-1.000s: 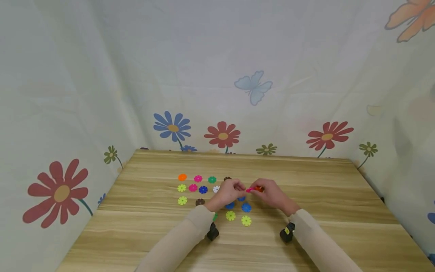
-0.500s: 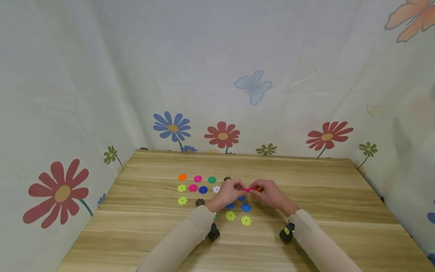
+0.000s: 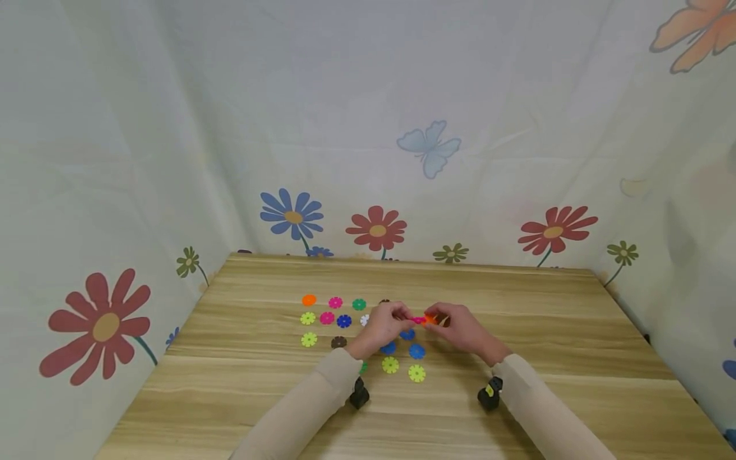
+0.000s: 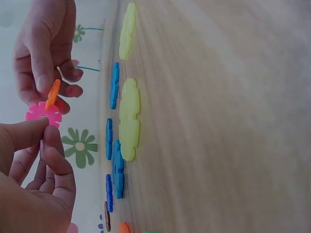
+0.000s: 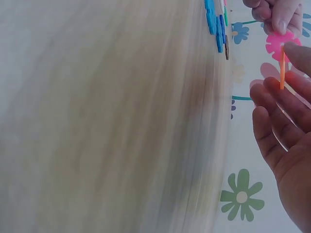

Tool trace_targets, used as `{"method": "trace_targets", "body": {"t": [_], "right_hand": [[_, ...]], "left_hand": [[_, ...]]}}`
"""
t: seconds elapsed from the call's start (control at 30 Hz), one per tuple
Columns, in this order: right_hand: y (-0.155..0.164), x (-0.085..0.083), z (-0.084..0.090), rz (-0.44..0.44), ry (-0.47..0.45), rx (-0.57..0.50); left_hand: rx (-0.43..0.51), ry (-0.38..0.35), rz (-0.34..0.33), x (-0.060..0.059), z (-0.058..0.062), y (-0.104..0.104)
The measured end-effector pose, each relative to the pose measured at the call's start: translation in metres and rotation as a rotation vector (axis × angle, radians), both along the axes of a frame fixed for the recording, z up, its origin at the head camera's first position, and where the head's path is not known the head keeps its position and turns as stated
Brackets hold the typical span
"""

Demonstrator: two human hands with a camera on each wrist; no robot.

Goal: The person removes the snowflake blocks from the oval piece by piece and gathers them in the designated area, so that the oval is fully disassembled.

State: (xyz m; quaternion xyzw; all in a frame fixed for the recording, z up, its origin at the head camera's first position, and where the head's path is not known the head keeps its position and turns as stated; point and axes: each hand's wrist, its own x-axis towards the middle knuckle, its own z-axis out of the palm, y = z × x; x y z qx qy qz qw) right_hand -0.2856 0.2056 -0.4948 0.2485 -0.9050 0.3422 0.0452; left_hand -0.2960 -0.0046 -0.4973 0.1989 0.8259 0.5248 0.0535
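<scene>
Above the middle of the wooden table (image 3: 517, 409), my left hand (image 3: 386, 327) pinches a pink snowflake disc (image 3: 418, 319) (image 4: 43, 113) (image 5: 279, 42) by its edge. My right hand (image 3: 457, 324) pinches an orange disc (image 3: 430, 320) (image 4: 52, 93) (image 5: 282, 67), held edge-on against the pink one so the two meet at their slots. Both hands hover just over the table, fingertips almost touching. Blue discs (image 3: 416, 351) (image 4: 114, 85) and yellow-green discs (image 3: 390, 365) (image 4: 129, 119) lie flat right below the hands.
More discs lie in rows to the left: orange (image 3: 309, 299), pink (image 3: 335, 303), green (image 3: 359, 304), dark blue (image 3: 344, 321), brown (image 3: 338, 342), yellow-green (image 3: 308, 339). Flower-printed cloth walls (image 3: 376, 227) close in the table at the back and both sides.
The hands have drawn slightly closer; the orange disc now sits against the pink one rather than just beside it.
</scene>
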Motion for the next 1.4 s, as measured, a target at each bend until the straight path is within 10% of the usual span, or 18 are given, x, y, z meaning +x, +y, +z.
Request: {"method": "trace_targets", "body": {"t": [1.4], "right_hand": [[-0.0010, 0.0012, 0.0048, 0.137, 0.009, 0.062]], "left_hand": [[-0.105, 0.147, -0.061, 0.0006, 0.0047, 0.0059]]}}
